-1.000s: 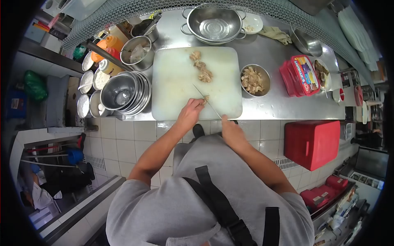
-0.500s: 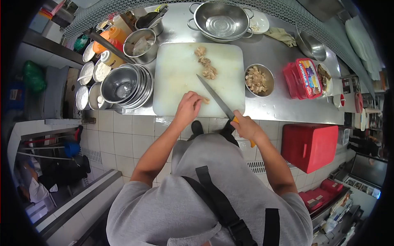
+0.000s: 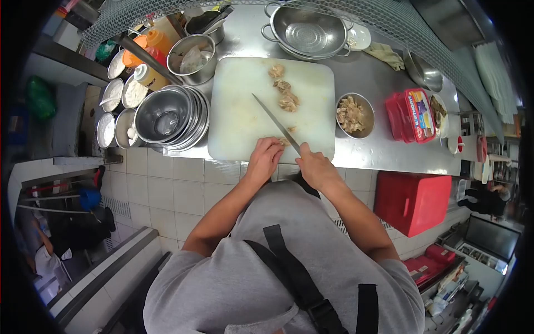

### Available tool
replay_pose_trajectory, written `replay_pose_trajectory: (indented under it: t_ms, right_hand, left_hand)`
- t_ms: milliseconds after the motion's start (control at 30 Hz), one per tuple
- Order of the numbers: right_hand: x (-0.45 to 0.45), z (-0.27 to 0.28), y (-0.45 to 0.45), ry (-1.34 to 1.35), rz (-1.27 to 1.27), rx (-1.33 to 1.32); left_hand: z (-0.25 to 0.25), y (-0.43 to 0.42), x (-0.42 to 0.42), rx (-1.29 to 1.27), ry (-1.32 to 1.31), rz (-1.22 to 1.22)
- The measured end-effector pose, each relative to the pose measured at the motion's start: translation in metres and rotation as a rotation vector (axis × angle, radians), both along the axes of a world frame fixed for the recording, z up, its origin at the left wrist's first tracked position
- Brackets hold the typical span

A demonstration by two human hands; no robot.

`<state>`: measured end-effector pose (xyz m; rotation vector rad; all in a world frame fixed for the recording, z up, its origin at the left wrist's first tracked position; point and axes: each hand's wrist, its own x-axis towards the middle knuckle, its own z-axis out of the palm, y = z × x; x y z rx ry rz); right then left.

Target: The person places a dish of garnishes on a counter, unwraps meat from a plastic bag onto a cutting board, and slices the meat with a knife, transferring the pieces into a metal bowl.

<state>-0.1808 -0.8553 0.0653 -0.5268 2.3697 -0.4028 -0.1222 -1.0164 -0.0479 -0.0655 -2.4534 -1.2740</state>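
Note:
My right hand (image 3: 317,166) is closed on the handle of a long knife (image 3: 276,121), whose blade slants up and left over the white cutting board (image 3: 239,117). At the board's near edge, my left hand (image 3: 265,158) has its bent fingers on a small piece of meat (image 3: 284,142), just left of the blade. A tiny scrap (image 3: 291,129) lies right of the blade. Farther up the board, several pieces of meat (image 3: 288,101) form a rough column. Right of the board stands a metal bowl (image 3: 369,106) holding cut meat pieces (image 3: 350,113).
Stacked metal bowls (image 3: 167,118) and a metal pot (image 3: 192,58) stand left of the board. A colander (image 3: 308,33) is behind it. At the right are a red plastic tub (image 3: 410,116) and, below the counter, a red bin (image 3: 413,203). Another person (image 3: 489,199) is at far right.
The knife has swung left and come down beside my left hand. My left fingers have moved down the board onto the small piece. A scrap now lies apart, right of the blade.

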Motion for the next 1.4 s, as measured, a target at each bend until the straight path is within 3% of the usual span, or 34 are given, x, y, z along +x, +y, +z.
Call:
replay_pose_trajectory:
  t_ms: [67, 133, 233, 400, 500, 633, 833, 933, 1100, 1267, 1400]
  right_hand:
    - [0.0, -0.009, -0.005, -0.034, -0.011, 0.05]
    - [0.007, -0.06, -0.002, 0.019, -0.107, -0.131]
    - [-0.007, -0.067, -0.01, 0.013, -0.092, -0.038]
    - [-0.035, -0.036, 0.001, 0.041, 0.027, -0.017]
    - [-0.034, -0.023, -0.002, 0.063, 0.066, 0.025]
    - [-0.021, 0.003, -0.005, 0.042, 0.081, 0.092]
    - [0.001, 0.004, 0.001, 0.001, 0.006, 0.082]
    - [0.007, -0.067, -0.005, 0.033, -0.038, -0.104]
    - [-0.022, -0.039, -0.012, 0.064, 0.009, -0.01]
    - [-0.016, -0.002, -0.01, 0.038, 0.055, 0.038]
    - [0.003, 0.011, -0.01, 0.017, 0.022, 0.092]
  left_hand:
    - [-0.003, -0.003, -0.002, 0.019, 0.004, -0.03]
    - [-0.002, -0.005, -0.004, 0.01, 0.004, -0.038]
    - [-0.001, -0.012, -0.011, -0.023, 0.028, -0.072]
    - [0.006, -0.022, 0.003, -0.061, 0.048, -0.148]
    - [0.007, -0.032, 0.001, -0.046, 0.009, -0.057]
    - [0.005, -0.037, -0.012, -0.012, -0.031, -0.217]
    - [0.004, -0.039, -0.017, -0.025, -0.07, -0.298]
    - [-0.002, -0.041, -0.015, 0.0, -0.057, -0.328]
    - [0.01, -0.043, -0.023, -0.087, -0.046, -0.354]
    - [0.0, -0.02, -0.008, 0.092, -0.095, -0.043]
    - [-0.006, -0.011, -0.008, 0.101, -0.125, 0.012]
